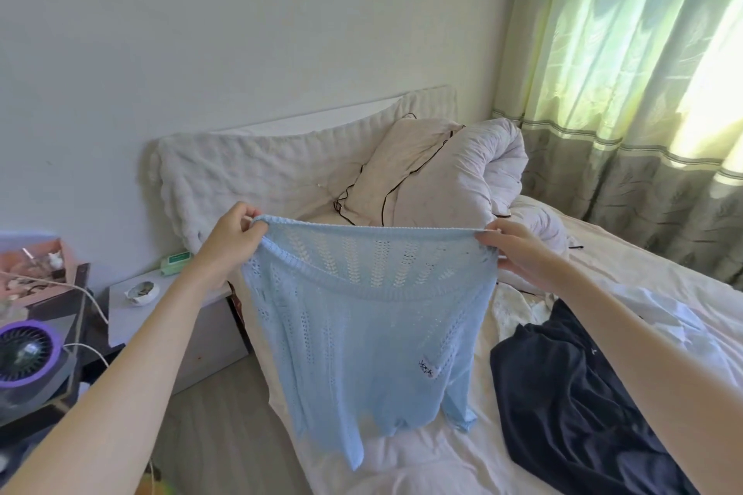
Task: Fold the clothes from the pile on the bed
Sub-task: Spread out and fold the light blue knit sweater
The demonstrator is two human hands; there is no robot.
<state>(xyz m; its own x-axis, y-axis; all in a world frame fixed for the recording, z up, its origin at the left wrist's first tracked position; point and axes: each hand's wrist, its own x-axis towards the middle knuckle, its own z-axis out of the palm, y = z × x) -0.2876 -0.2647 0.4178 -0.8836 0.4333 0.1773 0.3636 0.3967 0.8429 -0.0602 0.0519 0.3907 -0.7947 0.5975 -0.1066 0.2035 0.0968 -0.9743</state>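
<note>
Pinching the blue knit top [362, 334] at both ends of its ribbed edge: left hand [231, 241] closed on the left corner with thumb and fingers, right hand [516, 249] closed on the right corner, fingers curled over the hem; stretched taut between them, edge running level left to right; body of the top hanging straight down, long axis vertical, held up over the near edge of the bed [422, 466], lower hem just brushing the sheet or hovering over it, hard to tell which.

Over on the nightstand [132, 317], a small white bowl [140, 292] with something brownish inside, too small to make out; beside it a green packet [175, 262]; at far left a pink box [36, 265] crammed with small bits, contents unclear, cut off by the frame edge; below it a purple fan [28, 354].

On the bed to the right, a dark navy garment [563, 406] sprawled flat, partly behind the right forearm; white clothes [659, 317] bunched beyond it; pillow [398, 169] and rolled quilt [474, 165] at the head; curtain [627, 92] at the right.
</note>
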